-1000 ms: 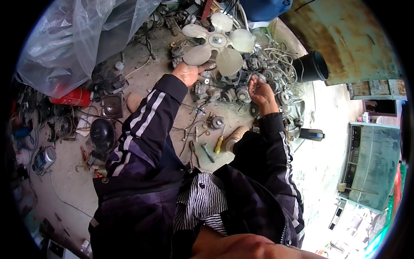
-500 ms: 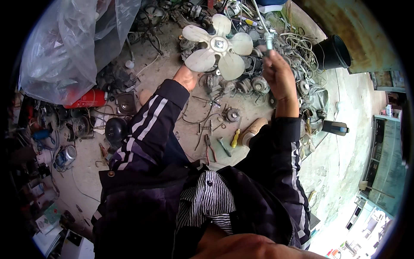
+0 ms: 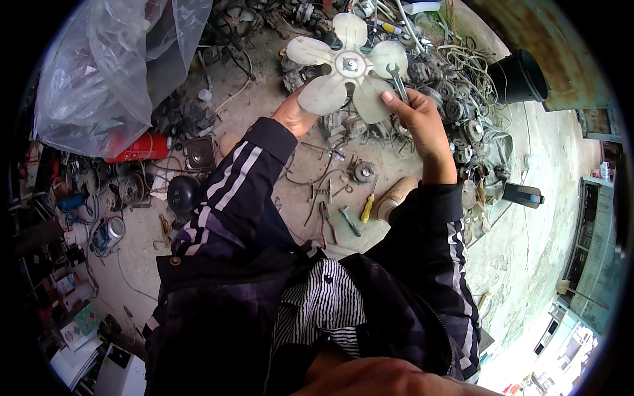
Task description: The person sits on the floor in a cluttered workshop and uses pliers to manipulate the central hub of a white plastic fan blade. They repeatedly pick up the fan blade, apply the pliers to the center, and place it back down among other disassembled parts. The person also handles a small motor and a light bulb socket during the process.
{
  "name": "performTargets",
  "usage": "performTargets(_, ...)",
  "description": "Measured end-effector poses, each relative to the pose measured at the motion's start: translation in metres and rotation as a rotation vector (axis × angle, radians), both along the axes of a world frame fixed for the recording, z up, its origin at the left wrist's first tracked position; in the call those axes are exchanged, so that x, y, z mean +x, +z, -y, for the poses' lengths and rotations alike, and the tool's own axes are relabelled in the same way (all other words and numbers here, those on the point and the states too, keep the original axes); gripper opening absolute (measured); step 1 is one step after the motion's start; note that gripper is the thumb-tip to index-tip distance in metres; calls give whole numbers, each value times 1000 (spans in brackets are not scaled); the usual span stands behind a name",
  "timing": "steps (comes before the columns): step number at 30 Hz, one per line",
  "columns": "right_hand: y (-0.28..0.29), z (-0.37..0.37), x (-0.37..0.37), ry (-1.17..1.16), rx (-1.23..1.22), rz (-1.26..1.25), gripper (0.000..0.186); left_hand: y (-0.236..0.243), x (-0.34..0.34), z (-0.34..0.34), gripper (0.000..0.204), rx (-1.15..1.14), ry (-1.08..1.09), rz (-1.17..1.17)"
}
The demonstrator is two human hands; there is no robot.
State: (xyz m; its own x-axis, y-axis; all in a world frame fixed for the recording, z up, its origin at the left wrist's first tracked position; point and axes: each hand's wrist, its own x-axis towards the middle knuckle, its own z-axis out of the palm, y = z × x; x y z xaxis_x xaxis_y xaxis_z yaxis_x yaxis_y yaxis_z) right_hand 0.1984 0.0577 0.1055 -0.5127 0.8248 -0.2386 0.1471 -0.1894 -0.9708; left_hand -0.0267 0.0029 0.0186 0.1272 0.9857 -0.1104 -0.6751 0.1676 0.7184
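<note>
A pale five-bladed fan with a round metal hub is held up in front of me, facing me. My left hand grips it from the lower left; its fingers disappear behind a blade. In my right hand is an open-end wrench, pinched between thumb and fingers. Its jaw points up and overlaps the right-hand blades; whether it touches them I cannot tell. Below the fan, on the concrete floor, lie red-handled pliers, a yellow-handled screwdriver and a dark-handled tool.
Old motors and parts pile up behind the fan, with loose cables to the right. A black bucket stands at far right. Clear plastic sheeting and a red cylinder are on the left. My shoe is near the screwdriver.
My right hand has come lower and closer to the fan, and the wrench now tilts left across the blades. The fan has shifted slightly right and turned a little.
</note>
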Motion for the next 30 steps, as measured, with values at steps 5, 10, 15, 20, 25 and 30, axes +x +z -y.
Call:
performTargets(5, 0, -2, 7, -1, -46, -73, 26, -1, -2, 5, 52, 11, -44, 45)
performTargets(10, -1, -4, 12, -15, -63, -126, 24, 13, -7, 5, 52, -12, -108, 51)
performTargets(15, -17, -17, 26, 21, 2, -75, 23, 25, -17, 6, 52, -16, -191, 221)
performTargets(20, -15, -17, 27, 116, 133, -66, 26, 38, -8, 9, 55, -41, -230, 21)
performTargets(25, -21, -16, 20, -84, 88, -37, 37, 35, 10, 12, 56, -121, -34, -194)
performTargets(30, -38, -37, 33, -484, -416, -467, 42, 19, 3, 4, 55, -151, -10, -287)
